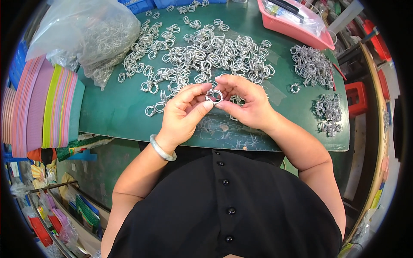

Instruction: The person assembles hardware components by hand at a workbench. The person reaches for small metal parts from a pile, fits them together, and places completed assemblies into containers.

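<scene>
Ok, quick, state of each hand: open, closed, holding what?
Left hand: closed, thumb and fingers holding a silver-coloured, round, metal-looking ring.
Right hand: closed, fingertips on the same ring's right side.

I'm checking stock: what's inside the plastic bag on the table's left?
Through the cloudy plastic bag, many small silvery ring-shaped pieces show. Whatever lies deeper is covered by them and cannot be seen.

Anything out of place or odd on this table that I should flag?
One minor thing: a lone silvery ring lies apart on the green table, near the larger right-side heap, as if strayed from it. Pale scuffs also mark the table toward its near edge. Nothing else stands out.
</scene>
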A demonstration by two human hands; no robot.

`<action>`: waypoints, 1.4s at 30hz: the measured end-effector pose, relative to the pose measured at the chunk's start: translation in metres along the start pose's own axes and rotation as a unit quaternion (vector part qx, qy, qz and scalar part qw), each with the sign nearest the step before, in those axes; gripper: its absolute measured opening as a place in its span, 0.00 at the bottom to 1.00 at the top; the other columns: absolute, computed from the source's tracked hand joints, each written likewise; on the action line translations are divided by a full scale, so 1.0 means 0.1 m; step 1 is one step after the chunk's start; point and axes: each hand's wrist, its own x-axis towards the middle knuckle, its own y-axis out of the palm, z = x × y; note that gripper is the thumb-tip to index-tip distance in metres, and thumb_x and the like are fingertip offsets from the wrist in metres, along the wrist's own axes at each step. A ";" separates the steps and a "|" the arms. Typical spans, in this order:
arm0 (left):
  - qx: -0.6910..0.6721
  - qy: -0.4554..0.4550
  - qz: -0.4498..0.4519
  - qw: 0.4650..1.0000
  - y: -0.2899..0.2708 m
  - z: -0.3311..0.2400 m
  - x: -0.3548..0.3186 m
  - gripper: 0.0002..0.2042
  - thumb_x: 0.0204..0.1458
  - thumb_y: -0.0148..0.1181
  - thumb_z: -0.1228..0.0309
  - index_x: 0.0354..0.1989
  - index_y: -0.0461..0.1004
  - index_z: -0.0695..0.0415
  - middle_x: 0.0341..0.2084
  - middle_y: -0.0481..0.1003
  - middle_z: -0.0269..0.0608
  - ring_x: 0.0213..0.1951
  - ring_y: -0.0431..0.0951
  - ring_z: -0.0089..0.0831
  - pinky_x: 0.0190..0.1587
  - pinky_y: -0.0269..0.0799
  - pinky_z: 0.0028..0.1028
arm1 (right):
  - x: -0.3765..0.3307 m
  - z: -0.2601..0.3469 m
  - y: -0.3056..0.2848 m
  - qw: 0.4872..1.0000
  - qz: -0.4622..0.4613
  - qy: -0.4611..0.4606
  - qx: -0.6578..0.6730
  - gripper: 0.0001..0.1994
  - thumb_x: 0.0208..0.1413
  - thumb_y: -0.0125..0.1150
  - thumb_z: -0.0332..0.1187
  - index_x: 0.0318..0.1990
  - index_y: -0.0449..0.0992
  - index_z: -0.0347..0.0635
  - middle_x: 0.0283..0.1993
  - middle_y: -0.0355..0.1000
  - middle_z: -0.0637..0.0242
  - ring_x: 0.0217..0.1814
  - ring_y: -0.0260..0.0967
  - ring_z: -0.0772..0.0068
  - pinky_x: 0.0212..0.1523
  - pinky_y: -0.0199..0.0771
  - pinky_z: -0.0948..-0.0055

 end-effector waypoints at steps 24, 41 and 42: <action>-0.385 -0.190 -0.021 0.903 -0.21 -0.03 0.06 0.12 0.55 0.44 0.71 0.44 0.66 0.63 0.40 0.71 0.47 0.39 0.74 0.33 0.42 0.72 0.27 | 0.11 0.07 -0.18 0.973 -0.029 -0.022 -0.226 0.11 0.44 0.52 0.19 0.37 0.72 0.40 0.33 0.70 0.62 0.36 0.69 0.64 0.36 0.69 0.69; -0.162 -0.220 -0.049 0.961 -0.08 -0.13 0.03 0.07 0.51 0.50 0.75 0.38 0.71 0.60 0.26 0.71 0.33 0.25 0.68 0.16 0.24 0.62 0.16 | 0.11 0.12 -0.27 0.922 0.067 -0.045 -0.378 0.05 0.40 0.58 0.25 0.28 0.73 0.40 0.40 0.67 0.64 0.46 0.60 0.60 0.46 0.59 0.64; -0.137 -0.228 -0.041 0.963 -0.06 -0.14 0.03 0.08 0.51 0.52 0.75 0.39 0.71 0.60 0.26 0.71 0.33 0.24 0.67 0.15 0.23 0.61 0.15 | 0.12 0.11 -0.27 0.922 0.066 -0.045 -0.378 0.05 0.40 0.58 0.25 0.28 0.73 0.40 0.40 0.67 0.64 0.46 0.60 0.60 0.46 0.59 0.64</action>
